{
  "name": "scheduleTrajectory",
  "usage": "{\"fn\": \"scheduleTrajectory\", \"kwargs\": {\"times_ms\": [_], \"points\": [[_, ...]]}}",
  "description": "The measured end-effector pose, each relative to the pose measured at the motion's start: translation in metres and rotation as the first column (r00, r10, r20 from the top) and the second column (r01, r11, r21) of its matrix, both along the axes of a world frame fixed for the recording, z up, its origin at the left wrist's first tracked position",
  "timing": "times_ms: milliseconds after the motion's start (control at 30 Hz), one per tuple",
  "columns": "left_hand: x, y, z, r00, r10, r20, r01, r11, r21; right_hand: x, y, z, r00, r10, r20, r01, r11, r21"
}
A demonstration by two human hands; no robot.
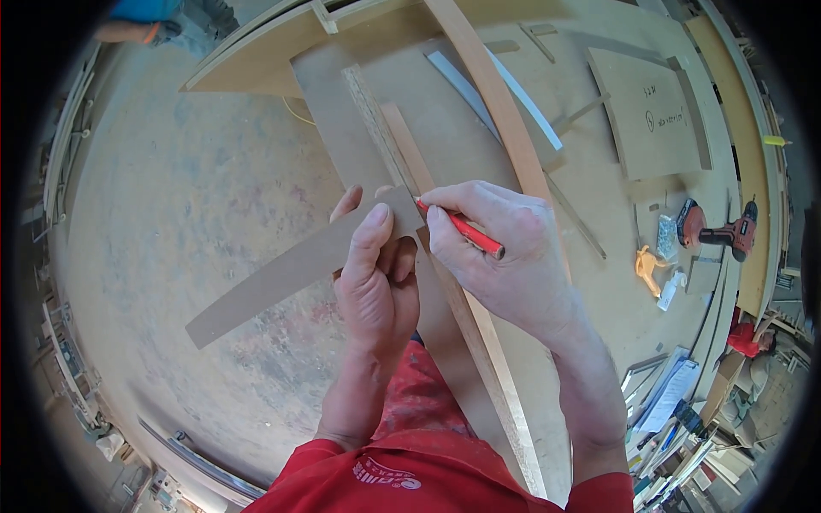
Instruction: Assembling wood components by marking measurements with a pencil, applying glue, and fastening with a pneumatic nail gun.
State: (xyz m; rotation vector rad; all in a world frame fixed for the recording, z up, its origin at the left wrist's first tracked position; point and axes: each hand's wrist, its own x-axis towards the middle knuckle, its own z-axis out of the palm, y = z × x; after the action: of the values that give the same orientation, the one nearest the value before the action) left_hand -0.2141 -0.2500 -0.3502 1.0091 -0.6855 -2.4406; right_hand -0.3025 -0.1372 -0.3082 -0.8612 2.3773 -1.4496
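Observation:
My left hand [378, 282] grips a flat brown strip of board [282, 278] near its right end, thumb on top and fingers curled beneath. The strip slants down to the left, over the floor. Its right end meets a long narrow board with a rough chipboard edge [376, 120]. My right hand [505, 248] is closed round a red pencil [475, 234], whose tip points up and left at the end of the strip. Whether the tip touches the wood I cannot tell. Beside the chipboard-edged board lies a paler wooden strip [409, 145].
A long reddish-brown plank [492, 85] crosses the table to the right. Further right lie a marked panel [650, 115], a cordless drill [731, 232], an orange tool [647, 267] and papers [671, 393]. Another person's gloved hand [162, 32] shows at the far left.

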Motion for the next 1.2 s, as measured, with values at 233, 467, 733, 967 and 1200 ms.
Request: {"fn": "scheduleTrajectory", "kwargs": {"times_ms": [233, 467, 733, 967, 1200], "points": [[0.1, 0.098, 0.023, 1.0, -0.003, -0.007, 0.002, 1.0, -0.02, 0.096, 0.097, 0.024, 1.0, 0.017, -0.001, -0.017, 1.0, 0.005], [0.254, 0.234, 0.043, 0.999, -0.018, -0.034, 0.018, 1.0, -0.004, 0.246, 0.234, 0.053, 0.991, 0.059, 0.119, -0.062, 0.998, 0.022], [0.407, 0.361, 0.072, 0.998, -0.039, -0.048, 0.038, 0.999, -0.022, 0.397, 0.357, 0.082, 0.993, 0.045, 0.113, -0.048, 0.998, 0.032], [0.442, 0.386, 0.072, 0.996, -0.064, -0.055, 0.065, 0.998, 0.01, 0.439, 0.386, 0.088, 0.992, -0.009, 0.125, 0.002, 0.998, 0.06], [0.499, 0.437, 0.049, 0.999, -0.049, -0.005, 0.049, 0.998, 0.034, 0.493, 0.437, 0.063, 0.987, -0.002, 0.159, -0.012, 0.996, 0.087]]}}
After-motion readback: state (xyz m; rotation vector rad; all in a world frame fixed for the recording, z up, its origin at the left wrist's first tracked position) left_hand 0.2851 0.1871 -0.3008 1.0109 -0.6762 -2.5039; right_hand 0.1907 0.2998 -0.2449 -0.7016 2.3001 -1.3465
